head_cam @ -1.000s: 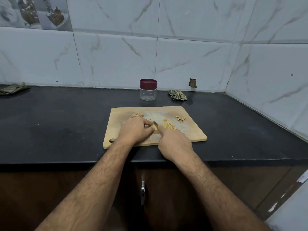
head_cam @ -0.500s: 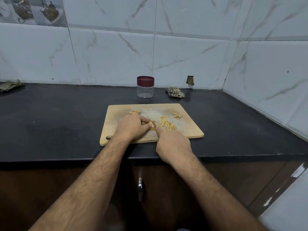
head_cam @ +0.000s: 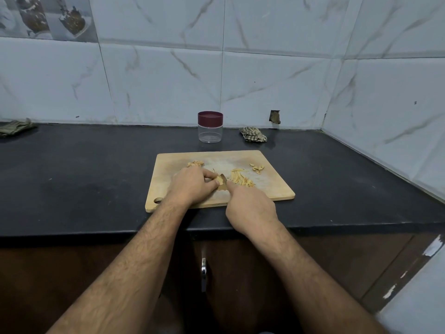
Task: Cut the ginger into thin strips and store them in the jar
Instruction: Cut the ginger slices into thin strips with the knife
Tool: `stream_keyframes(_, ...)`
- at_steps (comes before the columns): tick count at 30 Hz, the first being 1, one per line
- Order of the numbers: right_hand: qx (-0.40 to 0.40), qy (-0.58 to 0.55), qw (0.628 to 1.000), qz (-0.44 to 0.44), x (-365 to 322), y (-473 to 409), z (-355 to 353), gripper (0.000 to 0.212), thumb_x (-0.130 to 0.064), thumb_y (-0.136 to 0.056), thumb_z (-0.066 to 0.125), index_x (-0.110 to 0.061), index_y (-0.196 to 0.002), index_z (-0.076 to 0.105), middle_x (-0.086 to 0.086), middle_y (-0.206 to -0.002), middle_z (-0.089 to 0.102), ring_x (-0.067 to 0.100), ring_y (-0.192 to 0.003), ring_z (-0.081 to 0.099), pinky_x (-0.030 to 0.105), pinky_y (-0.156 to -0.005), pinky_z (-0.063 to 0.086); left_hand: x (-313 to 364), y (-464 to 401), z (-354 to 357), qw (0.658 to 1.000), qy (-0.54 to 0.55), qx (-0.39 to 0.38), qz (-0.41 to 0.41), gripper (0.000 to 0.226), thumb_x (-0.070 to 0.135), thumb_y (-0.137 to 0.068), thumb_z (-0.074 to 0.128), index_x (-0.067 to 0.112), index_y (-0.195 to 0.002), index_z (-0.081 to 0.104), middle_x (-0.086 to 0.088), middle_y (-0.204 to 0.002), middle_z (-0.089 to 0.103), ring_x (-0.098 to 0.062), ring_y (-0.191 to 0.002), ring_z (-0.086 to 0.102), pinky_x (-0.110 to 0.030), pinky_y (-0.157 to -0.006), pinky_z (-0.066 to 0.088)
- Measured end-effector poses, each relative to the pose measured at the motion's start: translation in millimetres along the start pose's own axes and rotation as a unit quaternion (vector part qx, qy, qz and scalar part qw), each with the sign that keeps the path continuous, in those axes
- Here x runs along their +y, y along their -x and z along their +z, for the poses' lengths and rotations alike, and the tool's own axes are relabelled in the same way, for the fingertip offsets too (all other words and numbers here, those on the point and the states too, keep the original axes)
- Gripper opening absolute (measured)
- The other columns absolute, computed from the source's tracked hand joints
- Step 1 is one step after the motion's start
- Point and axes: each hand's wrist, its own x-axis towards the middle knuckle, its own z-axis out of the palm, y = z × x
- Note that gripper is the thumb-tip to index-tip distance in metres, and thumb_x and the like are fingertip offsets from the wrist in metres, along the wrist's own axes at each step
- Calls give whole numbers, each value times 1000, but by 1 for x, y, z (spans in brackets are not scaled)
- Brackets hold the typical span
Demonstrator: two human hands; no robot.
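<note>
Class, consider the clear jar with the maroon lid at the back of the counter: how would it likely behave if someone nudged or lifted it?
The jar looks empty and thin-walled, so probably light and easy to lift one-handed. It stands upright on a flat base, squat rather than tall, so a low nudge would likely slide it across the smooth dark counter rather than tip it. On its side, its round body would probably roll.

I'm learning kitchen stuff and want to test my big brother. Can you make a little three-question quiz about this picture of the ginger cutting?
1. True or false: the jar has its lid on.
2. Where is the pile of cut strips? A) in the jar B) on the cutting board, on the right hand's side of the knife C) on the black counter
3. Fill in: the left hand holds down the ginger piece while the right hand works the ____.

Key: 1 true. 2 B. 3 knife, only its blade showing.
</note>
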Motion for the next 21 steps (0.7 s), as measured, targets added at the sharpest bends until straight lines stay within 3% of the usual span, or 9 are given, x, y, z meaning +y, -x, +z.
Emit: stream_keyframes(21,-14,43,999,-7,-10,-17,0,57,-11,-97,41,-29,-151,34,5,-128,60,26,-117,56,35,-82,44,-2,-1,1,1000,2,9,5,30,50,-89,59,43,-117,69,6,-126,67,-18,-116,59,-33,-94,48)
